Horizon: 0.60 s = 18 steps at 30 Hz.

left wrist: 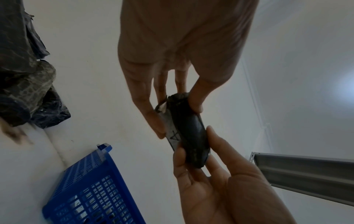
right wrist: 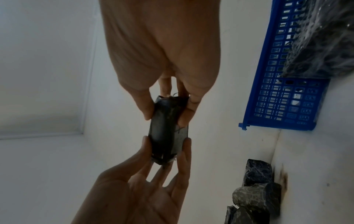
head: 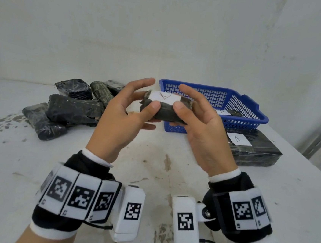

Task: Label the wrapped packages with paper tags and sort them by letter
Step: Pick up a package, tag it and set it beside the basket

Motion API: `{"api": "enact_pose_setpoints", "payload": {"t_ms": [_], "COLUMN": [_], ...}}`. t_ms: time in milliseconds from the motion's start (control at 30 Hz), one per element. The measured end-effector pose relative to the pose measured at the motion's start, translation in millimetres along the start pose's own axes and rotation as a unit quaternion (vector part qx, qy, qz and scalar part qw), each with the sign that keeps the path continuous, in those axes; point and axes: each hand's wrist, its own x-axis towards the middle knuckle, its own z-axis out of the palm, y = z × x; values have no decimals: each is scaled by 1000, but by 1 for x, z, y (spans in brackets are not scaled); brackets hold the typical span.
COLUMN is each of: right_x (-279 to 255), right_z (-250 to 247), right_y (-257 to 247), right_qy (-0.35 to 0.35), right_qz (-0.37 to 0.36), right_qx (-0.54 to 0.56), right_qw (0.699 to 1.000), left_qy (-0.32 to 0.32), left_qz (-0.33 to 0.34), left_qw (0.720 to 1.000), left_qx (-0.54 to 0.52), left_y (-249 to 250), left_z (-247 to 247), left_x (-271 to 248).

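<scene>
Hands raised together above the stained white table (head: 151, 160), sharing one small dark plastic-wrapped package (head: 164, 112). Left hand (head: 120, 117) partly curled: thumb pressed on the near face of the package, index finger arched over the top toward the far edge, remaining fingers tucked beneath. Right hand (head: 204, 130) mirrored on the other end: thumb on the near face just beside the left thumb, index finger reaching over the top, other fingers supporting from below. Both grasping, neither clenched tight.

Package held between the two palms, clear of the table, in front of the blue perforated plastic basket (head: 242, 104). Long axis running left to right across the head view, one end toward each palm. White paper tag (head: 165, 97) lying on the upper face, marked with a hand-drawn letter A, seen upside down from the head. Same tag in the left wrist view (left wrist: 175, 136), along the package's long side between the fingertips.

Heap of dark wrapped packages (head: 67, 109) on the table to the left. Flat dark wrapped block with a white tag lettered A (head: 251, 150) just beside the basket, near the right edge.
</scene>
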Motion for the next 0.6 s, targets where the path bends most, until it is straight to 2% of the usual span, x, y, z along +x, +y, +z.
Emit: {"api": "enact_pose_setpoints", "payload": {"t_ms": [133,233,600], "right_x": [1,1,-1], "right_z": [-2,-3,-3], "right_y": [3,1,-2], "right_qy": [19,6,-8], "right_qz": [11,13,13], "right_qx": [10,-2,-20], "right_qw": [1000,1000,1000], "left_qy": [26,28,29], "left_qz": [-15,-19,6], "left_qw": [999,999,1000], "left_qx": [-20,-40,-4], "left_y": [-2,-2,1], "left_z": [1,0,0], "left_x": [3,3,1]}}
